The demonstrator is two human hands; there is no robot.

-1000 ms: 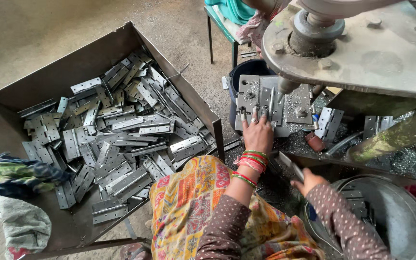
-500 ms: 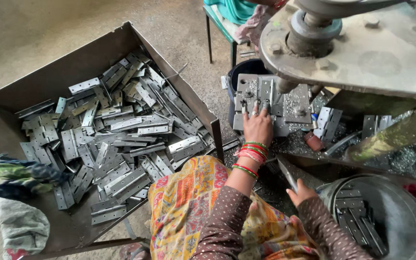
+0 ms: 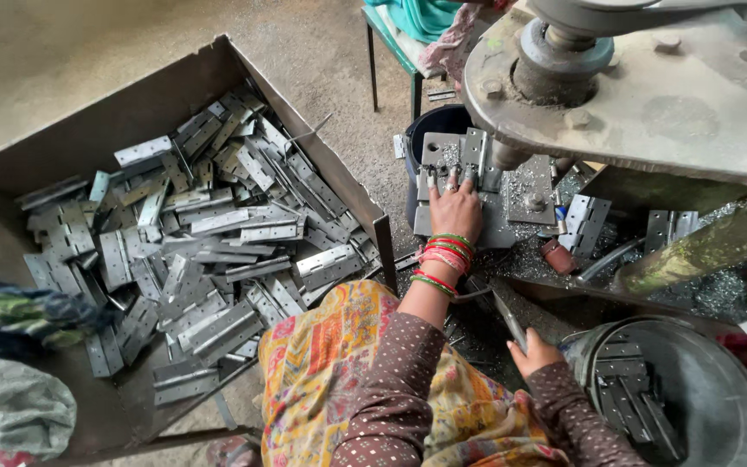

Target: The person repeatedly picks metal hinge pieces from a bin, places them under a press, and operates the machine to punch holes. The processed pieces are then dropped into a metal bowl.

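Head camera looks down on a heavy grey press that fills the upper right corner. A large open metal box on the left is heaped with flat steel hinges. At the lower right edge stands a round metal tub with a few more hinges lying in it. Under the press head sits a grey die plate strewn with metal chips. Since a second ago the left hand, with red and green bangles at the wrist, has slid farther forward over the near edge of that plate. Its fingers now lie spread and nearly flat, the tips pressing on a hinge leaf that stands at the plate's far left corner, just beside the press column. The right hand has drawn back a little toward the body and sits at the tub's left rim. Its fingers are curled closed around the lower end of a narrow hinge strip. Judging by this, one piece is being seated on the plate while another is held in reserve.
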